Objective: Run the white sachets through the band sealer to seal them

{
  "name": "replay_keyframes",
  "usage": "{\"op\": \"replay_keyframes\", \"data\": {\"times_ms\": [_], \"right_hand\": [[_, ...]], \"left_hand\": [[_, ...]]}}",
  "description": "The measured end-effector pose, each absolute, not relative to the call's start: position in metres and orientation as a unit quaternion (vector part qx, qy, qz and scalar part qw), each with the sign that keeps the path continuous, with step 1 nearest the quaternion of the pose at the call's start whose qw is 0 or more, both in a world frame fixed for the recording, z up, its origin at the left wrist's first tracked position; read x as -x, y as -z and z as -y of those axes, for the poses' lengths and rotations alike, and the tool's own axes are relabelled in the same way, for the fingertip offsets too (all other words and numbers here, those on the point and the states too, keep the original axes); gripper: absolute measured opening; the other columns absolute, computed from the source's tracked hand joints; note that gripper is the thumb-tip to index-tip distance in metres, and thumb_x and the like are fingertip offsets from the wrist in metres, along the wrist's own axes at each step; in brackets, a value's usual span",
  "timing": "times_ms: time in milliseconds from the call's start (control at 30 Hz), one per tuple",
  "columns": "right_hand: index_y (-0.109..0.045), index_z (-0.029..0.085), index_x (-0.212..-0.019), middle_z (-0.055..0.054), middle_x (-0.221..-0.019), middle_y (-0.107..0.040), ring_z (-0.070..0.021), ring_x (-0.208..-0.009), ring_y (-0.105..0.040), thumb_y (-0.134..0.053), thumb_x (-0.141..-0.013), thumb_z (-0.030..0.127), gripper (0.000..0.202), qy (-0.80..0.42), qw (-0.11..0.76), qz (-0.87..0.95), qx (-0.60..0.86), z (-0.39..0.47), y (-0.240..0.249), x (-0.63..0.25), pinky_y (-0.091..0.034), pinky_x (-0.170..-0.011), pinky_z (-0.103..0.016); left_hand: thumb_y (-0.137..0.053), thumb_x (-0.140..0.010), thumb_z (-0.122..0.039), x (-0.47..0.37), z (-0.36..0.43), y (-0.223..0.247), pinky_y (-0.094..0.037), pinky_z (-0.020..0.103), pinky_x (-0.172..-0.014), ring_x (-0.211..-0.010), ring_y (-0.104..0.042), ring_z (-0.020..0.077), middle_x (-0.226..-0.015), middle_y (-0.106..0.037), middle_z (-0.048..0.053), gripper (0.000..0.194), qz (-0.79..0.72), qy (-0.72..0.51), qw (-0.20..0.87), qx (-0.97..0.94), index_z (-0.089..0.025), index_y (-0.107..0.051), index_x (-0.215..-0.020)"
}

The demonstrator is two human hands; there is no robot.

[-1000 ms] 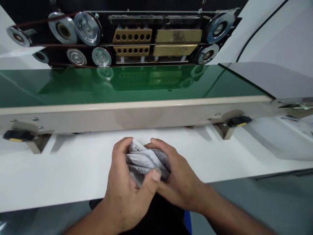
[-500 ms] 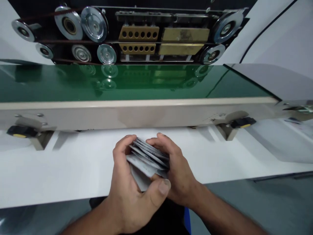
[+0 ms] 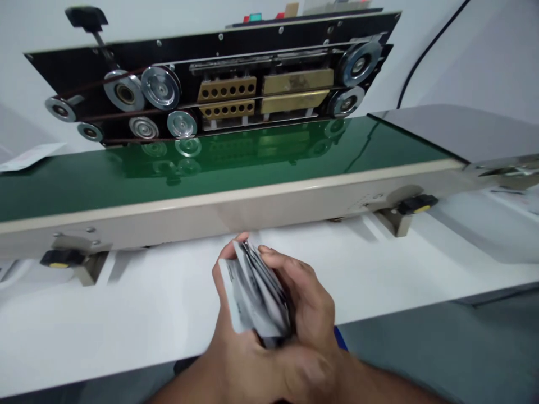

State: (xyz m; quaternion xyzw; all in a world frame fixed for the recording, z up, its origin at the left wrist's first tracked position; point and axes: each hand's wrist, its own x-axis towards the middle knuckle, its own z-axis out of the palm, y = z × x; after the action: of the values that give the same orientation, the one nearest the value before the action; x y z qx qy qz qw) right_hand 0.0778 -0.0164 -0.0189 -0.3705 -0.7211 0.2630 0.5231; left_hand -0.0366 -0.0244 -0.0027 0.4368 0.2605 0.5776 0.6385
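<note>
Between my two hands is a stack of thin, flat silver-grey packets (image 3: 259, 297), tilted up on edge and a little fanned, partly blurred. My left hand (image 3: 248, 359) is closed around the left side and bottom of the stack, with fingertips at its top left corner. Along the right side, my right hand (image 3: 309, 300) presses with bent fingers. The two thumbs overlap near the bottom, smeared by motion. What is printed on the packets cannot be read.
Beyond my hands runs a green conveyor belt (image 3: 236, 174) with a pale metal side. A sealing machine with wheels and brass blocks (image 3: 297, 92) stands behind it. Black knobs (image 3: 416, 205) stick out below. A white packet (image 3: 31, 157) lies at the belt's left end above the white table (image 3: 168, 314).
The packets have turned from lying slanted to standing more on edge. My hands have closed further round them. My view has tilted and swung left, showing more of the machine's top.
</note>
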Motion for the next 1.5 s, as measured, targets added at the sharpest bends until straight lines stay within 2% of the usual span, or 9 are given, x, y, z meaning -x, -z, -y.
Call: {"op": "replay_keyframes", "data": {"times_ms": [133, 233, 400, 633, 733, 867, 1200, 1333, 1500], "right_hand": [[-0.016, 0.028, -0.156, -0.014, -0.150, -0.035, -0.0388, -0.149, -0.025, -0.067, -0.080, 0.017, 0.092, -0.272, 0.458, 0.775, 0.340, 0.028, 0.003, -0.090, -0.024, -0.122, -0.064], [-0.018, 0.029, -0.156, -0.014, -0.145, -0.043, -0.0369, -0.146, -0.031, -0.068, -0.087, 0.033, 0.085, -0.332, 0.462, 0.755, 0.326, 0.029, -0.004, -0.100, -0.029, -0.121, -0.061], [-0.030, 0.035, -0.148, -0.006, -0.123, -0.054, -0.0211, -0.130, -0.050, -0.056, -0.094, 0.011, 0.065, -0.349, 0.558, 0.647, 0.385, 0.018, 0.002, -0.091, -0.046, -0.111, -0.041], [-0.030, 0.042, -0.144, -0.004, -0.141, -0.042, -0.0176, -0.122, -0.057, -0.073, -0.088, 0.025, 0.073, -0.420, 0.514, 0.602, 0.444, 0.013, 0.002, -0.093, -0.059, -0.091, -0.027], [-0.027, 0.042, -0.146, -0.004, -0.126, -0.051, -0.0165, -0.107, -0.063, -0.074, -0.088, 0.033, 0.075, -0.423, 0.482, 0.604, 0.474, 0.014, 0.000, -0.099, -0.060, -0.086, -0.029], [-0.044, 0.034, -0.136, -0.002, -0.101, -0.057, -0.0148, -0.087, -0.061, -0.067, -0.094, 0.034, 0.048, -0.390, 0.427, 0.653, 0.488, 0.016, -0.005, -0.103, -0.057, -0.076, -0.028], [-0.047, 0.032, -0.131, 0.001, -0.090, -0.052, -0.0110, -0.069, -0.057, -0.063, -0.097, 0.033, 0.037, -0.435, 0.469, 0.578, 0.507, 0.016, 0.003, -0.106, -0.057, -0.052, -0.020], [-0.051, 0.031, -0.124, 0.003, -0.087, -0.051, -0.0105, -0.064, -0.059, -0.066, -0.095, 0.032, 0.033, -0.527, 0.521, 0.490, 0.458, 0.008, -0.007, -0.113, -0.058, -0.045, -0.020], [-0.061, 0.030, -0.121, 0.001, -0.088, -0.056, -0.0107, -0.065, -0.058, -0.074, -0.088, 0.029, 0.035, -0.489, 0.531, 0.531, 0.444, -0.008, -0.037, -0.148, -0.056, -0.052, -0.020]], "left_hand": [[-0.067, -0.090, -0.031, 0.047, 0.023, -0.005, -0.050, 0.043, -0.105, -0.115, -0.066, 0.0265, -0.120, -0.072, 0.007, 0.043, -0.269, -0.542, 0.714, -0.351, -0.025, -0.058, -0.131], [-0.067, -0.083, -0.024, 0.045, 0.020, -0.007, -0.051, 0.050, -0.102, -0.111, -0.069, 0.0324, -0.113, -0.076, 0.008, 0.054, -0.212, -0.553, 0.764, -0.255, -0.023, -0.056, -0.137], [-0.065, -0.066, -0.017, 0.044, 0.016, -0.008, -0.058, 0.050, -0.090, -0.108, -0.070, 0.0375, -0.112, -0.077, 0.010, 0.072, -0.185, -0.563, 0.784, -0.185, -0.020, -0.056, -0.138], [-0.060, -0.059, -0.011, 0.050, 0.017, -0.005, -0.058, 0.049, -0.089, -0.112, -0.070, 0.0363, -0.111, -0.078, 0.009, 0.077, -0.227, -0.600, 0.746, -0.176, -0.021, -0.058, -0.136], [-0.061, -0.065, -0.017, 0.050, 0.016, -0.007, -0.059, 0.051, -0.088, -0.110, -0.070, 0.0373, -0.099, -0.081, 0.009, 0.065, -0.206, -0.596, 0.759, -0.163, -0.020, -0.064, -0.129], [-0.057, -0.084, -0.032, 0.050, 0.016, -0.008, -0.059, 0.053, -0.088, -0.103, -0.073, 0.0369, -0.082, -0.081, 0.009, 0.040, -0.176, -0.551, 0.802, -0.145, -0.020, -0.071, -0.119], [-0.061, -0.077, -0.010, 0.045, 0.017, -0.003, -0.060, 0.048, -0.087, -0.099, -0.074, 0.0324, -0.101, -0.080, 0.009, 0.060, -0.203, -0.530, 0.807, -0.164, -0.020, -0.059, -0.136], [-0.062, -0.074, -0.014, 0.048, 0.019, -0.003, -0.062, 0.047, -0.081, -0.087, -0.077, 0.0324, -0.091, -0.081, 0.008, 0.059, -0.207, -0.527, 0.807, -0.169, -0.019, -0.061, -0.132], [-0.060, -0.074, -0.020, 0.049, 0.017, -0.005, -0.063, 0.045, -0.076, -0.076, -0.078, 0.0303, -0.074, -0.080, 0.006, 0.054, -0.211, -0.527, 0.806, -0.166, -0.016, -0.064, -0.128]]}}
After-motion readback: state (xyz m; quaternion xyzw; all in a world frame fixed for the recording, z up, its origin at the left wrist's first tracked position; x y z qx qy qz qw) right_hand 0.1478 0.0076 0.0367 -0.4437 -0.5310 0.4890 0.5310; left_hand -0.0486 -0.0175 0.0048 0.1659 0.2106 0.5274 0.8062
